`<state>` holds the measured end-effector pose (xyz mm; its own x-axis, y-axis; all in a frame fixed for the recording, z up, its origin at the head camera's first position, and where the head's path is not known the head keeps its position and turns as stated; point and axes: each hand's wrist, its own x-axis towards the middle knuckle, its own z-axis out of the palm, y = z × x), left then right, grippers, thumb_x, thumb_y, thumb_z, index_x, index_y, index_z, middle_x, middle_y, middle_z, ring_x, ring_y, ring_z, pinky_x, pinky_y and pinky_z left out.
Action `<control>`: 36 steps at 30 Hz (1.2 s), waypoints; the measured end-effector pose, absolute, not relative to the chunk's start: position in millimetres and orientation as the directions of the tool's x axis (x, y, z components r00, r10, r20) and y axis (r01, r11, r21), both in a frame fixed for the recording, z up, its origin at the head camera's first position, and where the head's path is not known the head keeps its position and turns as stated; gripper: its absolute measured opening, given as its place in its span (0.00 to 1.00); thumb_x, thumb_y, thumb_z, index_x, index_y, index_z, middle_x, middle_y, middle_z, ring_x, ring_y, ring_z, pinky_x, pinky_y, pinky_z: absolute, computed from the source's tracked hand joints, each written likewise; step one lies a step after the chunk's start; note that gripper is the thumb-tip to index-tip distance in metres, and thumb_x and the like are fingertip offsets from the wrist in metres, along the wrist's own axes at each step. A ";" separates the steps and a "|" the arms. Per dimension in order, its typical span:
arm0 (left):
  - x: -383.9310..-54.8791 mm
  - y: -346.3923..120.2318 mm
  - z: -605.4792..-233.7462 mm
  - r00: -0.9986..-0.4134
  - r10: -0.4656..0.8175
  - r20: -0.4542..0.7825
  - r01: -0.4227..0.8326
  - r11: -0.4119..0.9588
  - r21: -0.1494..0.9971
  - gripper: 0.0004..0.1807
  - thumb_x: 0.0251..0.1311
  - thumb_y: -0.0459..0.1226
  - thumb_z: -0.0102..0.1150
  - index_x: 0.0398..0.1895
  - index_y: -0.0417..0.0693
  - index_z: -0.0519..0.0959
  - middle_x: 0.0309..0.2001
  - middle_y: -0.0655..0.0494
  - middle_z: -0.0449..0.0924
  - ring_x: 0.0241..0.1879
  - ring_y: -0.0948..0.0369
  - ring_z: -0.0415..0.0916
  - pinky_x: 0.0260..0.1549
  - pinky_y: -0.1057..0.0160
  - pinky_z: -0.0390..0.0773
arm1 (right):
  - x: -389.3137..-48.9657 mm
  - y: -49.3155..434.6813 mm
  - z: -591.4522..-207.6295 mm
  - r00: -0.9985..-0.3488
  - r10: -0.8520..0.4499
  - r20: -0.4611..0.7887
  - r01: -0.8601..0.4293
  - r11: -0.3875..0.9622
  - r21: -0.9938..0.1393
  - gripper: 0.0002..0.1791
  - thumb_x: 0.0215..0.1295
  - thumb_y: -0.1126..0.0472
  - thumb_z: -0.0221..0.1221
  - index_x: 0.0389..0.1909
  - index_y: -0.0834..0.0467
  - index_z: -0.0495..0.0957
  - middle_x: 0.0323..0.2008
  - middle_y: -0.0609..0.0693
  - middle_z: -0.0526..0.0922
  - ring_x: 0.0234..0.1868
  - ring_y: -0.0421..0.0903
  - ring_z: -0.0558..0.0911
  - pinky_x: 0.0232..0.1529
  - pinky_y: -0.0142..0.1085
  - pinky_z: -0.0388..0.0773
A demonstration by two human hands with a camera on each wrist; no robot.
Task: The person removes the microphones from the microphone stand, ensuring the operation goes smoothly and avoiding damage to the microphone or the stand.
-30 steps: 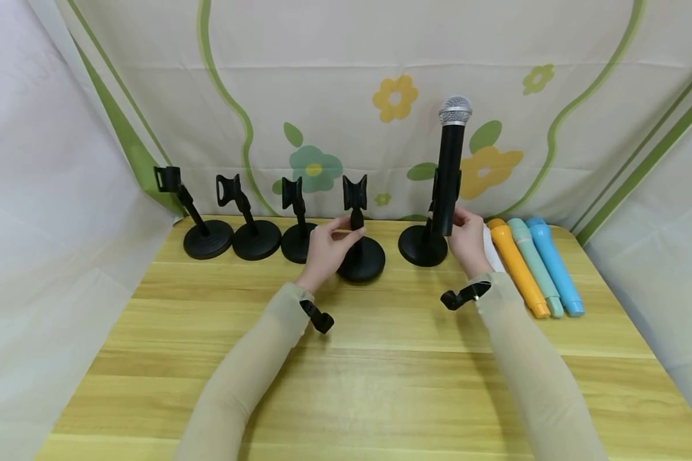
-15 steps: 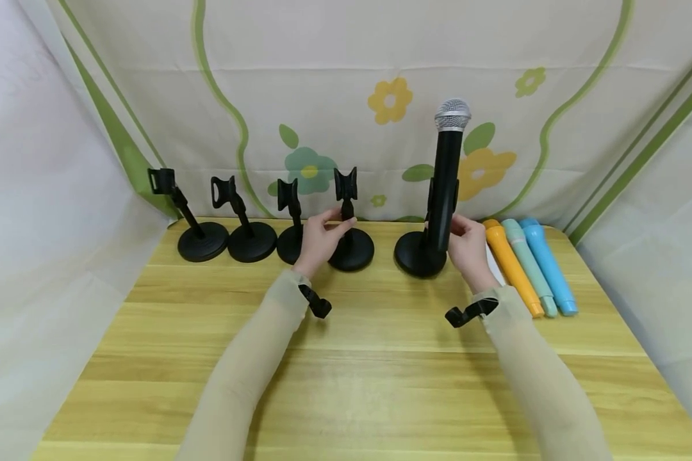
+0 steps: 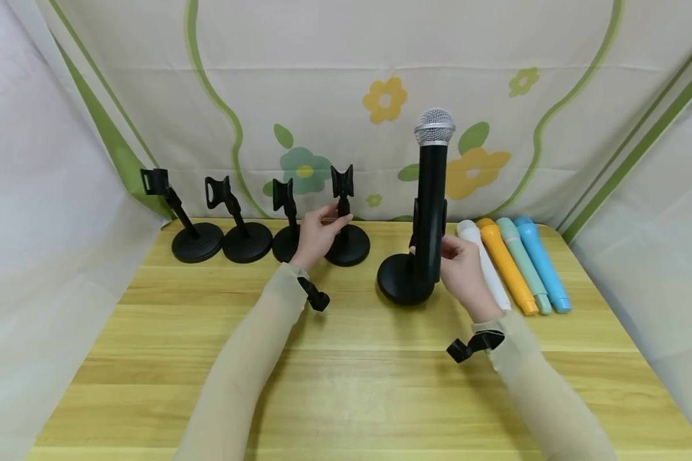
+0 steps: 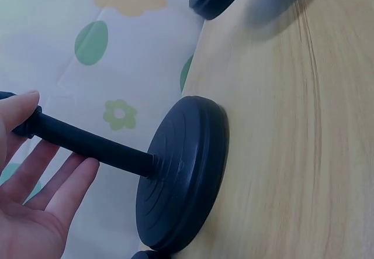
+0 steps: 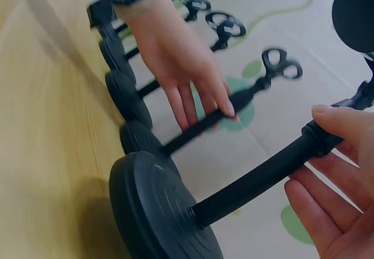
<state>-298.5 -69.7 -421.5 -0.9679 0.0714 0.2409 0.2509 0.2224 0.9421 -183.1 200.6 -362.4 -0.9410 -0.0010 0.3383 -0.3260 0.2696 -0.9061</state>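
In the head view my left hand [image 3: 316,235] pinches the pole of a black microphone stand [image 3: 350,246] that ends the row at the back edge. Its clip on top holds nothing; in the left wrist view the round base [image 4: 184,174] meets the tabletop. My right hand [image 3: 466,274] grips another black stand [image 3: 400,282] nearer the front, thumb and fingers at the pole's collar in the right wrist view. A black microphone [image 3: 432,192] with a silver mesh head sits in that stand's clip, upright, hiding most of the pole and the fingertips.
Several black stands [image 3: 248,242] with bare clips line the table's back edge on the left. White [image 3: 484,264], orange [image 3: 507,266], green [image 3: 523,264] and blue [image 3: 543,264] microphones lie side by side at the right. A flowered curtain [image 3: 323,96] hangs behind the wooden table [image 3: 346,384].
My left hand has shifted its stand back and left, closer to the row. My right hand has brought the stand with the black microphone toward me and slightly left, uncovering the white microphone.
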 end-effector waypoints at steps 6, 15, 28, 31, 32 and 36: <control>-300.2 -67.8 -420.3 -0.968 0.076 0.239 0.250 0.236 0.939 0.26 0.67 0.46 0.67 0.66 0.47 0.79 0.53 0.51 0.83 0.49 0.55 0.82 0.49 0.56 0.82 | -168.8 192.0 -362.3 -0.931 -0.044 0.362 -0.362 0.218 -0.906 0.07 0.60 0.73 0.70 0.37 0.72 0.85 0.28 0.45 0.87 0.25 0.37 0.80 0.22 0.28 0.74; -302.8 -63.5 -420.4 -0.963 0.072 0.259 0.269 0.252 0.930 0.24 0.67 0.43 0.68 0.64 0.47 0.80 0.53 0.51 0.84 0.49 0.55 0.83 0.52 0.55 0.81 | -166.3 185.8 -384.9 -0.936 -0.068 0.345 -0.351 0.186 -0.918 0.09 0.58 0.75 0.70 0.40 0.70 0.86 0.32 0.50 0.88 0.31 0.40 0.86 0.30 0.30 0.82; -284.4 -73.3 -408.9 -0.963 0.035 0.269 0.271 0.188 0.944 0.27 0.67 0.46 0.67 0.67 0.52 0.77 0.59 0.50 0.80 0.54 0.57 0.81 0.54 0.58 0.80 | -153.7 166.9 -402.4 -0.922 -0.169 0.348 -0.366 0.089 -0.926 0.10 0.58 0.78 0.68 0.41 0.69 0.86 0.38 0.54 0.89 0.40 0.45 0.88 0.42 0.37 0.86; -274.7 -79.3 -401.5 -0.954 0.025 0.298 0.298 0.169 0.939 0.24 0.68 0.43 0.67 0.65 0.51 0.78 0.59 0.50 0.80 0.55 0.58 0.81 0.54 0.59 0.80 | -150.4 160.3 -404.1 -0.928 -0.187 0.323 -0.342 0.075 -0.937 0.11 0.58 0.77 0.70 0.42 0.69 0.86 0.39 0.56 0.88 0.41 0.48 0.88 0.43 0.39 0.86; -271.2 -81.2 -399.1 -0.951 0.026 0.308 0.308 0.160 0.938 0.23 0.68 0.42 0.67 0.65 0.50 0.78 0.59 0.49 0.80 0.55 0.58 0.80 0.54 0.59 0.80 | -149.3 158.3 -404.8 -0.929 -0.193 0.315 -0.334 0.074 -0.940 0.11 0.58 0.77 0.70 0.43 0.69 0.86 0.39 0.57 0.88 0.41 0.48 0.88 0.44 0.39 0.85; -255.3 -86.2 -391.5 -0.943 0.046 0.329 0.332 0.133 0.934 0.22 0.68 0.43 0.67 0.63 0.48 0.79 0.57 0.50 0.82 0.55 0.58 0.81 0.55 0.58 0.79 | -145.7 150.1 -407.4 -0.932 -0.214 0.291 -0.312 0.071 -0.947 0.13 0.57 0.77 0.70 0.44 0.69 0.86 0.41 0.57 0.88 0.42 0.48 0.87 0.44 0.39 0.85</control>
